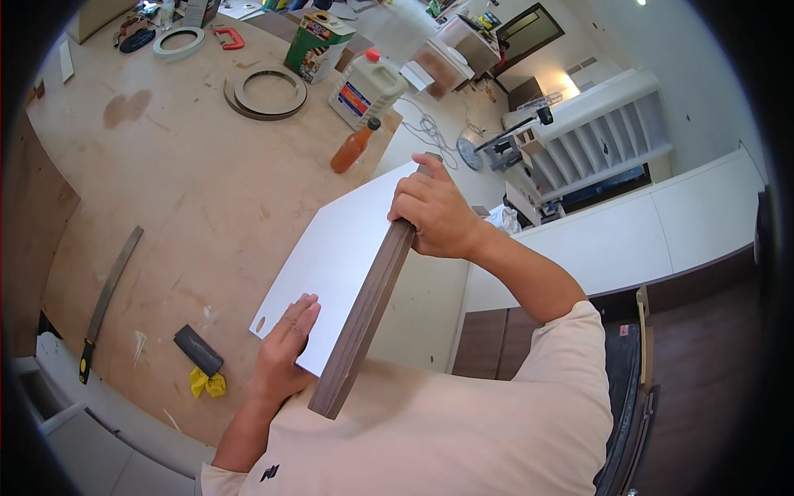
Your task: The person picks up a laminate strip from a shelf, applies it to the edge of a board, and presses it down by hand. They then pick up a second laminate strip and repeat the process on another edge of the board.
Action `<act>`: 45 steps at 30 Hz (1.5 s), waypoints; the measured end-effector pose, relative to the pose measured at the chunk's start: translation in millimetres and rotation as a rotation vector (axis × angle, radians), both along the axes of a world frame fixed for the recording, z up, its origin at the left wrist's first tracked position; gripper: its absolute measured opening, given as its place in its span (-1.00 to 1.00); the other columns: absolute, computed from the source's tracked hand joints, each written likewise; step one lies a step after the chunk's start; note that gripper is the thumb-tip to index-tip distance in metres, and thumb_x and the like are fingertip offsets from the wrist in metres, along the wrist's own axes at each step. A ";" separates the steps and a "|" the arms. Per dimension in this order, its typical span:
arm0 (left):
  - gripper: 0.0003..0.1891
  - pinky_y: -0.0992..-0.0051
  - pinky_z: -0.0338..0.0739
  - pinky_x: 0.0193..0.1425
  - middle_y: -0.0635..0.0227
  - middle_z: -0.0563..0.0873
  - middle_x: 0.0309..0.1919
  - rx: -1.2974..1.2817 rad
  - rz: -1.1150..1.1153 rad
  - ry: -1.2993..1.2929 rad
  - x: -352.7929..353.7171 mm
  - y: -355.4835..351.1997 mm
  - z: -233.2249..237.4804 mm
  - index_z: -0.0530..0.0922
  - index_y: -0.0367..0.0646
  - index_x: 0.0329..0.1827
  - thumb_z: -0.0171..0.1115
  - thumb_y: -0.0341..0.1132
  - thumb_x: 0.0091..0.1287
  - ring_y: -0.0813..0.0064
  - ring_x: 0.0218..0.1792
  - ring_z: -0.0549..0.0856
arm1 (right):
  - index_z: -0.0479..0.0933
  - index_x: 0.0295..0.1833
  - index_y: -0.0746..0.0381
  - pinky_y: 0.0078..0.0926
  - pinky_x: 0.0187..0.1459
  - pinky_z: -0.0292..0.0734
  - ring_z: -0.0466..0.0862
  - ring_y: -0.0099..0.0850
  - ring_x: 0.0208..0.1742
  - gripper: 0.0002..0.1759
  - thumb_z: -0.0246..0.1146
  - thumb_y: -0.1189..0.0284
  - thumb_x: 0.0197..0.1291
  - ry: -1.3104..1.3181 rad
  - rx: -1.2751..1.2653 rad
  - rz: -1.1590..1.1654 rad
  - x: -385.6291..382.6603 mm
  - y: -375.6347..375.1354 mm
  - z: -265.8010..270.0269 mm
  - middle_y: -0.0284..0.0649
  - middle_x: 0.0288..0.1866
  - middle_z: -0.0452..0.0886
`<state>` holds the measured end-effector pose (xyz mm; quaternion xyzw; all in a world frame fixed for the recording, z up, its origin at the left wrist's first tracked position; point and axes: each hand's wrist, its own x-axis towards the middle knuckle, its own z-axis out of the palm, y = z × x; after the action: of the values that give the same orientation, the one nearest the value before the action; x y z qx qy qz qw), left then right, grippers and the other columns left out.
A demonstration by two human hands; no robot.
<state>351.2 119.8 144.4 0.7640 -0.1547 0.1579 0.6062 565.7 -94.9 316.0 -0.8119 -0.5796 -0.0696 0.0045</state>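
Observation:
A white panel [339, 240] with a thick, dark wood-grain strip [364, 322] along one long side is held tilted in front of my body. One corner has a small oval hole [260, 324]. My right hand [434, 207] is closed around the strip near the panel's far end. At the near end, my left hand [285, 343] grips the panel's edge, fingers together on the white face; its thumb is hidden. Left of the panel, a dark grey block [198, 349] lies against a crumpled yellow cloth [208, 383] on the wooden worktop [182, 248].
A long file [112, 289] with a black-and-yellow handle lies at the left. Toward the back stand an orange bottle [354, 147], a red-capped jug [368, 89] and a green can [318, 45]. Edging coils [269, 114] lie beside them. White cabinets [612, 240] are at the right.

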 end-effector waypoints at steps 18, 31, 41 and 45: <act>-0.21 0.12 0.47 0.45 -0.05 0.60 0.32 -0.032 0.015 -0.011 -7.7 -11.8 -6.2 0.49 -0.29 0.39 0.28 -0.72 -0.08 -0.09 0.35 0.57 | 0.61 0.01 0.14 -0.10 0.35 0.46 0.63 -0.22 0.09 -0.52 0.52 0.51 -0.13 0.420 -0.206 0.122 -62.7 23.4 26.8 -0.28 -0.02 0.60; -0.21 0.24 0.59 0.33 -0.01 0.65 0.27 -0.016 0.113 -0.054 -7.9 -11.2 -6.2 0.53 -0.26 0.36 0.19 -0.76 -0.12 0.00 0.35 0.60 | 0.61 -0.14 0.18 -0.38 -0.13 0.65 0.65 -0.24 -0.05 -0.53 0.49 0.66 -0.32 0.178 0.016 0.164 -76.9 28.0 3.9 -0.28 -0.13 0.63; -0.28 0.23 0.62 0.29 -0.01 0.66 0.25 0.005 0.130 -0.094 -6.4 -8.6 -3.8 0.53 -0.25 0.34 0.27 -0.73 -0.02 0.00 0.31 0.63 | 0.65 -0.03 0.18 -0.14 0.08 0.62 0.65 -0.23 -0.02 -0.51 0.53 0.57 -0.21 0.170 0.023 0.198 -91.6 41.9 26.6 -0.30 -0.03 0.64; -0.31 0.23 0.62 0.29 -0.05 0.67 0.23 -0.015 0.134 -0.095 -6.0 -7.1 -3.1 0.54 -0.25 0.33 0.37 -0.66 0.00 -0.01 0.27 0.66 | 0.68 -0.03 0.15 -0.17 0.11 0.59 0.64 -0.33 -0.06 -0.59 0.52 0.52 -0.09 0.080 0.153 0.344 -101.6 30.7 12.7 -0.34 -0.08 0.65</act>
<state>345.2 112.7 141.3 0.7596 -0.1307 0.2354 0.5920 464.1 -64.2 328.7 -0.7003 -0.7022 -0.0795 0.1012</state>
